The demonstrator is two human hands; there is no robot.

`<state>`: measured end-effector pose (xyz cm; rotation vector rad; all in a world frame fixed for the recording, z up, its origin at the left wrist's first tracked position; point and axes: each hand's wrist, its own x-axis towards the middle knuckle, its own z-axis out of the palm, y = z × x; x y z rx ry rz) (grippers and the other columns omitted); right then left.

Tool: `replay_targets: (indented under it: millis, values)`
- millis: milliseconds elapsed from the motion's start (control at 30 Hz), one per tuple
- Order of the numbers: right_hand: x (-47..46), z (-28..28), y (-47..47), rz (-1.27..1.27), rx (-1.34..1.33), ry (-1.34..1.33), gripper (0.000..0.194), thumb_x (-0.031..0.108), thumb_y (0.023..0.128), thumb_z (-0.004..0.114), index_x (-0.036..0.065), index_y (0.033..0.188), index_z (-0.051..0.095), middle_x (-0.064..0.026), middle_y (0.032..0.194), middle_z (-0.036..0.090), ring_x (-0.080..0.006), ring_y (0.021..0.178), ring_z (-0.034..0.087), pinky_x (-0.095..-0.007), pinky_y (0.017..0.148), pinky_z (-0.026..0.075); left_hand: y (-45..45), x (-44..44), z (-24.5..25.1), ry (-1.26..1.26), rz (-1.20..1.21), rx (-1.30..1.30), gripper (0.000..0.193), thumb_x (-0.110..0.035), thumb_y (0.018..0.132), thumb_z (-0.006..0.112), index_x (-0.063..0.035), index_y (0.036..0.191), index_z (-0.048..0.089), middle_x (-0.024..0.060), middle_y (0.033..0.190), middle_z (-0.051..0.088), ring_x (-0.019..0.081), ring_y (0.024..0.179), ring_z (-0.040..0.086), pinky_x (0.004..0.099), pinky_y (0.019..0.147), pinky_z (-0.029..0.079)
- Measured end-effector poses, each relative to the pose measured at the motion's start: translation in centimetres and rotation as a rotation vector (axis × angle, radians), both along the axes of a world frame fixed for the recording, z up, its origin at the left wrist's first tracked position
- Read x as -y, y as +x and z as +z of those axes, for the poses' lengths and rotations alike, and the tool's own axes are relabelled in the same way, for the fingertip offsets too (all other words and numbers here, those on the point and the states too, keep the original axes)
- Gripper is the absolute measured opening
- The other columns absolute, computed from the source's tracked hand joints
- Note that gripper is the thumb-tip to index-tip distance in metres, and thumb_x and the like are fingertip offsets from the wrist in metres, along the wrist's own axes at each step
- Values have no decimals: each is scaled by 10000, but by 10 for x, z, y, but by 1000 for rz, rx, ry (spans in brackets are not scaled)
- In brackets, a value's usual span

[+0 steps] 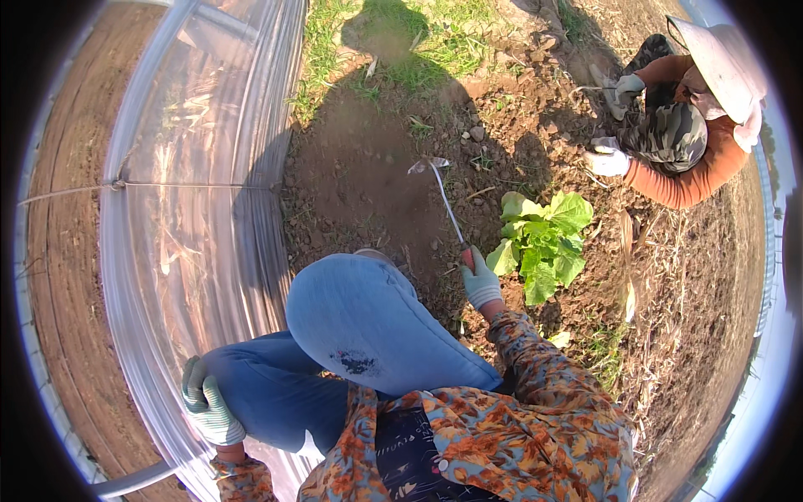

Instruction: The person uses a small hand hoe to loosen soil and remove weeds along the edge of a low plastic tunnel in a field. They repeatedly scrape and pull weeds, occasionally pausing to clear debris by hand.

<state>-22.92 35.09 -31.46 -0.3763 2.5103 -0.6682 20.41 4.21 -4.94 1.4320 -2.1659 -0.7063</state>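
Note:
In my right hand, gloved, is the red handle of a long-necked hand hoe. Its thin metal shaft reaches up and left to a small blade lying on the soil in my shadow. Just right of that hand grows a bright green leafy plant. My left hand, in a striped glove, rests on my bent knee beside the plastic sheeting, with no tool visible in it.
A clear plastic-covered tunnel with a cord across it runs along the left. Another person in a wide hat crouches at upper right, gloved hands near the soil. Green weeds grow at the top; dry stalks litter the right.

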Motion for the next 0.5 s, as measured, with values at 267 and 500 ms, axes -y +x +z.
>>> replay_targets:
  millis: [267,500]
  values:
    - [160,-23,-144,-88,48,170,746,321,981,526,153,1593,134,-287,1057,670,-444,948,659,-502,796,493,0,-6,5,-28,6,-9,307,-138,999,507,3,1250,614,200,1342,582,341,1250,541,452,1086,401]
    - [-24,-31,47,212,217,332,796,315,983,534,197,1604,51,-300,916,674,-467,845,662,-516,751,505,3,-4,-3,39,55,-86,306,-140,1007,506,7,1253,612,190,1353,583,333,1256,540,445,1084,412]
